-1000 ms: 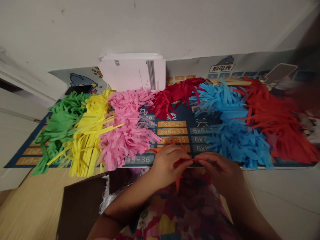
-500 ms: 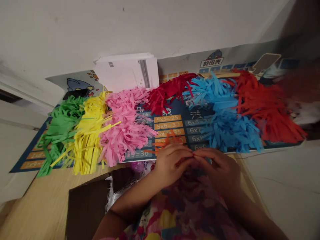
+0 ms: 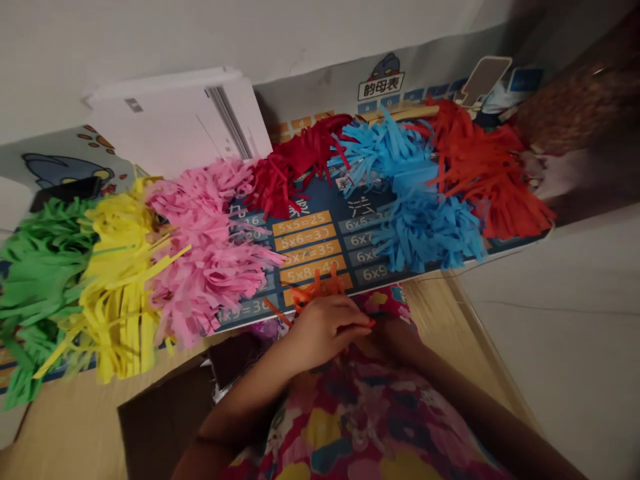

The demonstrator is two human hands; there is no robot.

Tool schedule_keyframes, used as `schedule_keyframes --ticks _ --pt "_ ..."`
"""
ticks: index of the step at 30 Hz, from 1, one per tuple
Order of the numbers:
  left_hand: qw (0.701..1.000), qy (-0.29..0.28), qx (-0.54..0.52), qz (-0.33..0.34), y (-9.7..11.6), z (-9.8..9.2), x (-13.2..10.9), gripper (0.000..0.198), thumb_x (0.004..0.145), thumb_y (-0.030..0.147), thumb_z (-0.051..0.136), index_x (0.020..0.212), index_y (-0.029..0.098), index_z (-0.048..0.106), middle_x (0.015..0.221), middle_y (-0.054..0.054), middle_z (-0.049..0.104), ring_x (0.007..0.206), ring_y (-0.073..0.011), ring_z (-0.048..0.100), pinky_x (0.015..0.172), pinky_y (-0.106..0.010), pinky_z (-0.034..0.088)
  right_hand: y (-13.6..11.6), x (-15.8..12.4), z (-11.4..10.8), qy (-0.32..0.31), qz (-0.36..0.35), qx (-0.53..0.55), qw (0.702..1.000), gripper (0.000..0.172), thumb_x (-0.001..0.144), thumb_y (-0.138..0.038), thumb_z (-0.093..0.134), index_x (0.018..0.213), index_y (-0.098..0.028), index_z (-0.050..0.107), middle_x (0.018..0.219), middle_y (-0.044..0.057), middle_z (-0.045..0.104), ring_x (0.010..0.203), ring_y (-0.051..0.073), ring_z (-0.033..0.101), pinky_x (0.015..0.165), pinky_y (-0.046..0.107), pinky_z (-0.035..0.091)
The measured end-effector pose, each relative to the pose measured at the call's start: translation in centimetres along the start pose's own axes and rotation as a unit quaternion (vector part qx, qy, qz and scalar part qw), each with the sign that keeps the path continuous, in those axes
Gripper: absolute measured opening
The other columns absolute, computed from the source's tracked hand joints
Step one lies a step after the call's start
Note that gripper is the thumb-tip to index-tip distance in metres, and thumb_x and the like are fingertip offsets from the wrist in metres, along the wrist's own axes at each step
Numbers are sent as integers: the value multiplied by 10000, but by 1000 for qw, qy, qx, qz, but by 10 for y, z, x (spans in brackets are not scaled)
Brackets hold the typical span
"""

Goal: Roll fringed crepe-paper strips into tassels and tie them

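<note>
My left hand (image 3: 325, 328) is closed over a thin orange-red paper strip (image 3: 369, 323) at the near edge of the mat. A small bunch of orange strips (image 3: 313, 291) lies just beyond its knuckles. My right hand (image 3: 395, 337) sits close against the left one, mostly hidden behind it and my patterned clothing, so its fingers do not show clearly. Around them on the blue multiplication-table mat (image 3: 320, 243) lie heaps of cut paper strips: green (image 3: 35, 280), yellow (image 3: 117, 280), pink (image 3: 200, 253), dark red (image 3: 290, 170), blue (image 3: 410, 200) and red (image 3: 480, 167).
A white stack of paper or a box (image 3: 170, 120) stands against the wall behind the pink heap. A dark phone (image 3: 65, 190) lies at the back left. A brown cardboard box (image 3: 165, 413) sits near my left forearm. The wooden table edge (image 3: 475, 320) runs on the right.
The view has swung left and down. My hands have drawn back toward my body, and the right hand has slipped mostly out of sight behind the left.
</note>
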State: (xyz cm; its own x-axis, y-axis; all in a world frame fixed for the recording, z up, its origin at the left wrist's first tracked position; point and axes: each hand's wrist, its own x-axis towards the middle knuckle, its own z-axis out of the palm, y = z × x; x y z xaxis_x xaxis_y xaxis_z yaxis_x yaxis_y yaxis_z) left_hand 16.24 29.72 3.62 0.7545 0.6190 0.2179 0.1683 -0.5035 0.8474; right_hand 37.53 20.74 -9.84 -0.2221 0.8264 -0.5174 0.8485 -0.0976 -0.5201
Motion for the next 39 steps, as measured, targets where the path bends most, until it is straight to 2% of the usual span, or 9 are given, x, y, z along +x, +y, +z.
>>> schedule_keyframes --ticks 7,10,15,19,22,29,33,36,39 --pt "991 -108 -21 -81 -19 29 0 138 933 185 594 896 174 727 1076 -107 740 1122 -230 665 951 -339 523 3 -9 -31 0 -42 240 970 293 904 -424 469 833 -199 644 708 5 671 617 158 611 569 266 458" --pt "964 -163 -91 -190 -32 45 2 162 929 202 565 873 156 710 778 -40 726 763 -178 703 709 -259 528 0 -31 -63 24 -33 355 934 336 863 -530 561 848 -205 643 617 -24 597 499 130 521 470 245 399" --pt "943 -177 -84 -268 -37 44 2 191 879 203 540 804 151 708 728 -13 702 638 -125 615 588 -204 402 41 -79 -122 257 -22 583 771 361 714 -599 734 686 -260 614 491 -54 451 375 89 304 390 247 286" --pt "930 -229 -22 -288 -44 45 -2 240 880 244 498 809 161 712 767 -27 716 700 -152 622 618 -231 384 77 -100 -153 486 -54 563 666 161 753 -483 718 822 -343 678 659 -30 613 465 122 430 435 263 360" --pt "922 -240 11 -303 -59 54 -4 276 893 260 456 807 163 699 803 -38 727 748 -169 642 656 -245 405 90 -105 -167 562 -109 539 618 118 774 -435 748 863 -373 702 715 -68 655 520 107 499 475 235 400" --pt "932 -237 31 -272 -56 53 -4 269 903 236 486 794 177 725 968 -78 758 905 -215 683 819 -306 479 60 -116 -179 552 -109 535 630 286 746 -499 799 724 -258 647 704 -29 618 581 110 544 599 264 500" --pt "968 -99 -148 -178 -18 31 3 227 896 371 620 934 220 785 1283 -101 679 1152 -250 629 999 -358 459 -10 -107 -152 431 -29 499 751 259 861 -459 677 716 -249 634 644 -31 568 454 93 404 459 241 389" --pt "880 86 -354 -304 -7 22 13 359 710 491 824 834 159 771 870 -73 742 771 -182 680 753 -292 523 -58 -86 -129 339 -43 342 876 204 854 -370 670 700 -237 683 612 -12 599 545 134 523 511 250 410" --pt "754 172 -512 -375 -8 19 17 476 531 446 943 814 129 727 690 -16 706 562 -119 632 602 -237 503 -85 -62 -115 283 -99 268 916 237 891 -351 613 704 -239 707 641 -8 652 596 147 590 564 253 438"
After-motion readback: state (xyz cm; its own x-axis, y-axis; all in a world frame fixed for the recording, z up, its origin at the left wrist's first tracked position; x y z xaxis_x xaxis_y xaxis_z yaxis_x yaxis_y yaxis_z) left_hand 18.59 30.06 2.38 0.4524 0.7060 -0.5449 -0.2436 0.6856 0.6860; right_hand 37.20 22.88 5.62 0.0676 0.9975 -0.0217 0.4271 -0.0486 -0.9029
